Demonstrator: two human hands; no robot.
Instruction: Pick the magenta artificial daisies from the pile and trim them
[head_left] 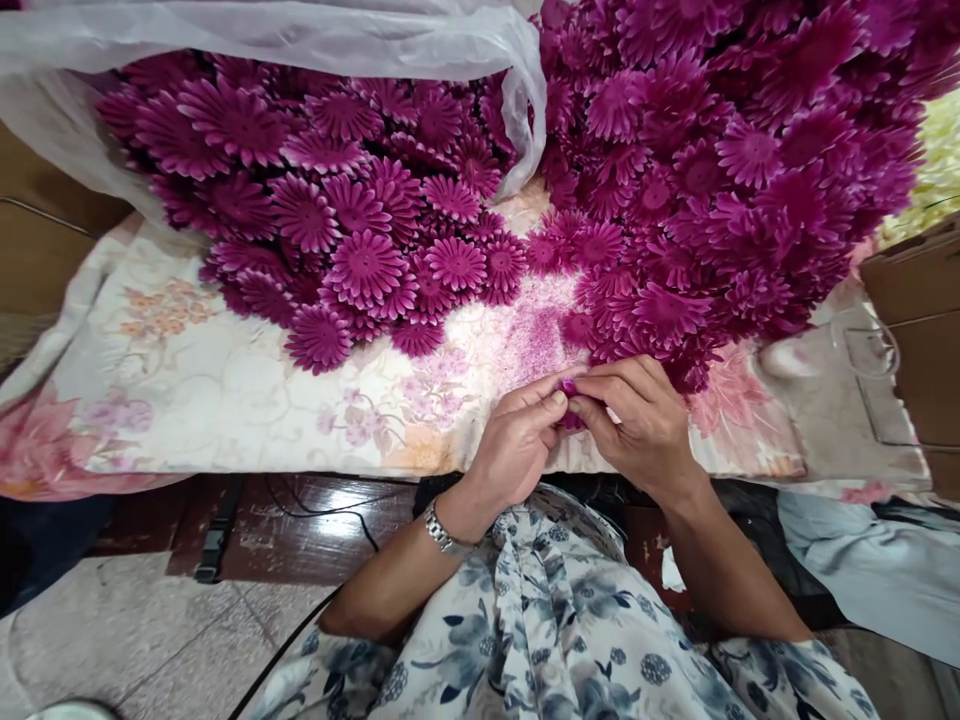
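Note:
My left hand [521, 435] and my right hand [637, 420] meet at the near edge of the cloth-covered table. Between their pinched fingertips is a small purple flower piece [571, 418], mostly hidden by the fingers, so its full shape cannot be made out. Both hands are closed on it. Just beyond my right hand lies a large heap of purple artificial flower heads [671, 310]. A second heap of flower heads [366, 265] spreads to the left, partly inside a clear plastic bag [262, 40].
Purple dust [525, 335] marks the floral tablecloth [247, 400] between the heaps. Cardboard boxes stand at the left [52, 190] and right [915, 310]. Pale yellow pieces [930, 160] show at the far right. Below the table hangs a black strap with a buckle [215, 540].

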